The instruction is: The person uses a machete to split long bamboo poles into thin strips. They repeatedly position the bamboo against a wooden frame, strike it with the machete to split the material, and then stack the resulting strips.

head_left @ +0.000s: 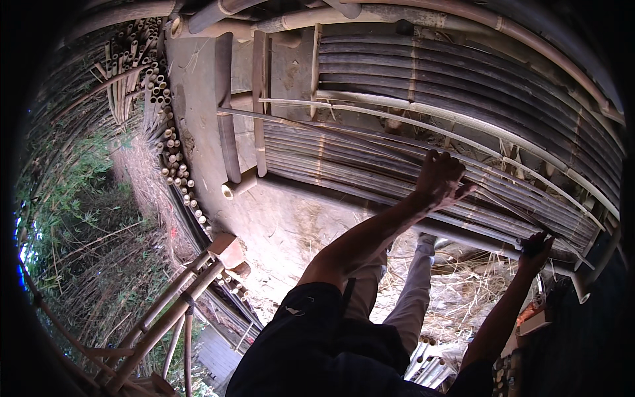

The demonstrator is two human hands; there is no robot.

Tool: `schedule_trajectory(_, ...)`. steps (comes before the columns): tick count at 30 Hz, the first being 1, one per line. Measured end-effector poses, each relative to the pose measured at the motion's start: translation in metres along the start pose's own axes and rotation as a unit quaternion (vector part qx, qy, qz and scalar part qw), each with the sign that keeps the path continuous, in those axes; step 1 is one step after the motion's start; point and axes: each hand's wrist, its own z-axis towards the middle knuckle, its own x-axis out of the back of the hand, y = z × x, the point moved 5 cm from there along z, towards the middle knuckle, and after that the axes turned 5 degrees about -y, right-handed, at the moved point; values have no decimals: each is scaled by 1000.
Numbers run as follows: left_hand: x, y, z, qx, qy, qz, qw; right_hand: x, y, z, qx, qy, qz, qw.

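Note:
A long, thin bamboo strip slants over a bench-like rack of split bamboo slats. My left hand is above the middle of the slats, its fingers curled round the strip. Farther right, at the rack's near edge, my right hand has its fingers closed at the strip's lower end. A dark patch covers part of that hand, and I cannot make out what it is. Behind the strip runs a pale, curved bamboo rail.
A second panel of dark bamboo slats lies beyond. Stacked bamboo poles line the left side, with green plants past them. A bamboo frame stands at lower left. Dry straw litters the ground near my legs.

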Motion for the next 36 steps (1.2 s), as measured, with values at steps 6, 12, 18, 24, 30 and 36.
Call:
schedule_trajectory(6,-4,31,-7,-24,-16,-35,999,19,-13,-11,39,52,4,998)
schedule_trajectory(12,35,73,-37,-25,-78,-35,996,26,-36,-71,88,139,-32,986)
schedule_trajectory(18,125,115,-83,-50,4,-69,996,33,-76,-173,126,122,28,984)
schedule_trajectory(24,243,52,-143,183,405,-36,895,79,-115,-276,157,118,96,976)
schedule_trajectory(30,292,65,-128,300,305,-732,530,185,-50,-336,197,90,61,974)
schedule_trajectory(36,394,298,-111,-178,162,-814,528,227,81,-380,-79,138,255,954)
